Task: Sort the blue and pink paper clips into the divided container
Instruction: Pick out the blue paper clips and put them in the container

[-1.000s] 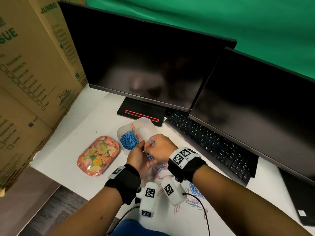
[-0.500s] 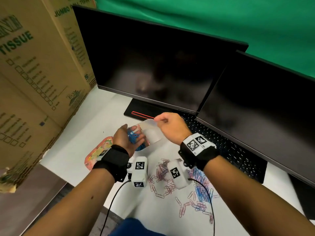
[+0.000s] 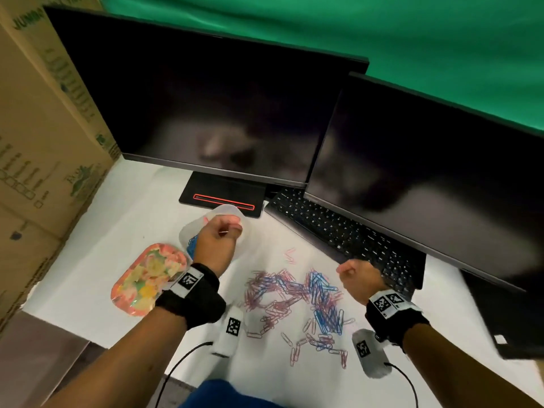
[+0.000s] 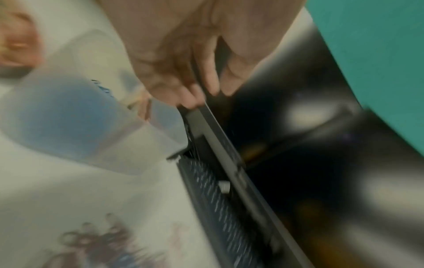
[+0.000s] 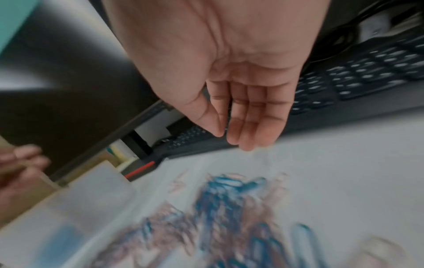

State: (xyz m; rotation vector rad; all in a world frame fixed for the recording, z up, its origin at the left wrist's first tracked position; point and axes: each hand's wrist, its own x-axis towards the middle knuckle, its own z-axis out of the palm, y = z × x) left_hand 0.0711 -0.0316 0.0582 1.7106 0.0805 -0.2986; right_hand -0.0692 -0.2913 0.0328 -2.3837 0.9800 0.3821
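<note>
Both wrist views were blurred; the left hand (image 3: 216,241) hid most of the divided container (image 3: 226,209), so only blue clips (image 3: 192,242) in its near-left compartment showed. Left grip was curled, thumb pressed to fingertips, contents unclear; right hand (image 3: 357,276) hung loosely curled, holding nothing. The mixed clip pile (image 3: 294,301) sprawled across the white bench (image 3: 97,254) between the wrists, keyboard (image 3: 338,231) bordering its right, floral tray (image 3: 148,278) left.

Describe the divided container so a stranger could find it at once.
Start at the left monitor's stand with the red stripe. Just in front of it sits the divided container, under the left hand. Unlike the flowery pink tray beside it, it is translucent white, with blue clips in one compartment.
</note>
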